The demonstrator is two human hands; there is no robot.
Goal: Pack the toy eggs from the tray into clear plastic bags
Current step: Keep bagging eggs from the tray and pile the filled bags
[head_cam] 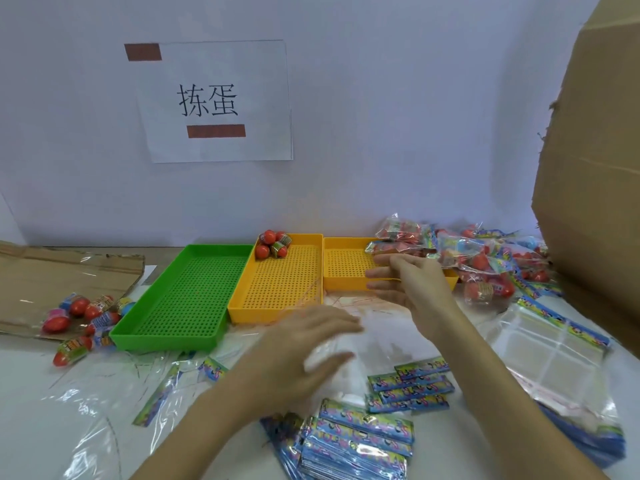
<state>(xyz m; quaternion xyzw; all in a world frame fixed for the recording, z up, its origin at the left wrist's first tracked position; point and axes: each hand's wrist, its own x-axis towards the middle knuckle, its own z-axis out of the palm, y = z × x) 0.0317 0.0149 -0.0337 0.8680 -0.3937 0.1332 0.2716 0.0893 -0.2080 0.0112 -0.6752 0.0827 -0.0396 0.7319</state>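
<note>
bag stack, L hand, eggs far-corner

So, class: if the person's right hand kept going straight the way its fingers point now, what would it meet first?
The right hand has its fingers pointing left over the near wall of the right yellow tray. Going straight on, it would probably reach the middle yellow tray first, though the hand's height above the trays is unclear.

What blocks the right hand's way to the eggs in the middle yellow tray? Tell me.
Nothing visible does. The right hand hovers open over the right yellow tray; the toy eggs sit exposed in the far corner of the middle yellow tray, with only low tray walls between them.
</note>
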